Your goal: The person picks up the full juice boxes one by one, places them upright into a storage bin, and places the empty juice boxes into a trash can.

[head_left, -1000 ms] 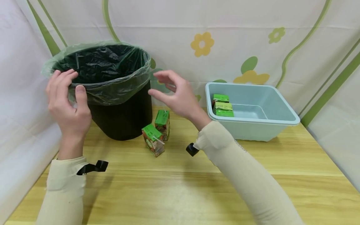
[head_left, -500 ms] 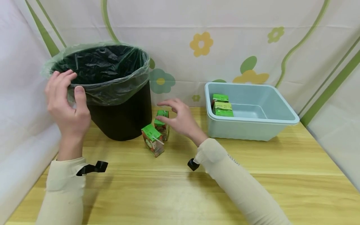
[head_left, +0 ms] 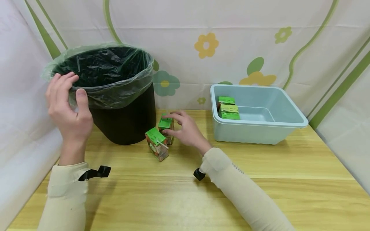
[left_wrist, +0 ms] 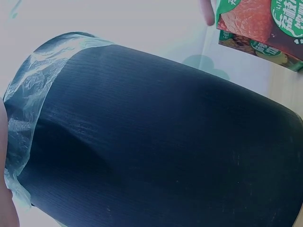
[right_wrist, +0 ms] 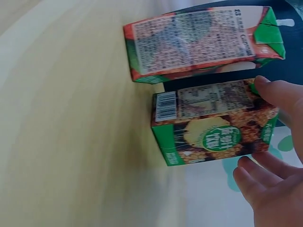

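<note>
My left hand (head_left: 67, 109) is at the near left rim of a black trash bin (head_left: 127, 118), its fingers loosely bent beside the clear bag (head_left: 115, 96) lining it. How firmly it touches the rim cannot be told. To the right of the bin, two green-topped juice boxes stand close together. My right hand (head_left: 186, 130) has its thumb and fingers around the upper part of the rear juice box (right_wrist: 218, 125). The front juice box (head_left: 157, 146), with a white straw hanging from its top, stands turned at an angle and is apart from my fingers.
A light blue plastic basin (head_left: 260, 133) stands at the back right, with several juice boxes (head_left: 229, 109) along its left wall. Behind everything hangs a white curtain (head_left: 179, 25) printed with flowers. All of this stands on a wooden table (head_left: 162, 199).
My right hand has come down from beside the bin's rim to the rear juice box and taken hold of it. My left hand has stayed in place.
</note>
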Available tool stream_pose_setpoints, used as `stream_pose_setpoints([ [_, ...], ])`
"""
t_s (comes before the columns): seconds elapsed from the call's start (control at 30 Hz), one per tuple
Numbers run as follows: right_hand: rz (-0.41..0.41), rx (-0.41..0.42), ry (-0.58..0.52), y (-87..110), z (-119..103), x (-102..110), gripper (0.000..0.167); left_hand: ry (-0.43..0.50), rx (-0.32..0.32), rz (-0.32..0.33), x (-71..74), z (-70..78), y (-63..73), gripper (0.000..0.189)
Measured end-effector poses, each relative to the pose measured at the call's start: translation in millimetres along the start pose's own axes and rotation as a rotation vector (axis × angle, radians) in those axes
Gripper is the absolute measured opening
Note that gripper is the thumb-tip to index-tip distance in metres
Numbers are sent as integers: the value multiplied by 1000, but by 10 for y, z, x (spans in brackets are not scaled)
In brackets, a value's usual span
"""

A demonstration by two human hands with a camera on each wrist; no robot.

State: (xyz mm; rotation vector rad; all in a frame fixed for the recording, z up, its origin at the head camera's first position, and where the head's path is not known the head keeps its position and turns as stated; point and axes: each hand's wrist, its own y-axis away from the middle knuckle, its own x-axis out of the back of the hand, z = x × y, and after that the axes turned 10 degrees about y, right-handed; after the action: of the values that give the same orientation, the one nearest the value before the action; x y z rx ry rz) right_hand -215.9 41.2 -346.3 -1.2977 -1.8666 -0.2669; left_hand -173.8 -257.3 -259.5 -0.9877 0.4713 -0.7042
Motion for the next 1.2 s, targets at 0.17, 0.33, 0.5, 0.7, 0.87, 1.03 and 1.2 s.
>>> stream_pose_setpoints([
  [0.17, -3, 0, -13, 21, 31, -58, 47, -3, 0, 1, -3, 47, -1, 47],
  [0.33, 16, 13, -54, 48, 47, -81, 45, -5, 13, -5, -15, 146, -1, 47],
  [0.5, 47, 34, -71, 69, 67, -88, 41, -8, 9, -7, -20, 208, -3, 48],
  [0.7, 74, 34, -126, 86, 77, -75, 37, -11, 3, -2, -11, 130, -6, 47],
  [0.87, 98, 52, -141, 78, 66, -35, 36, -18, -9, -1, 3, 15, -3, 47],
  [1.03, 120, 66, -155, 40, 34, 28, 37, -19, -9, -8, 13, -44, 3, 46],
  [1.2, 142, 70, -194, -5, -25, 111, 37, -17, -9, -7, 15, -45, 2, 48],
])
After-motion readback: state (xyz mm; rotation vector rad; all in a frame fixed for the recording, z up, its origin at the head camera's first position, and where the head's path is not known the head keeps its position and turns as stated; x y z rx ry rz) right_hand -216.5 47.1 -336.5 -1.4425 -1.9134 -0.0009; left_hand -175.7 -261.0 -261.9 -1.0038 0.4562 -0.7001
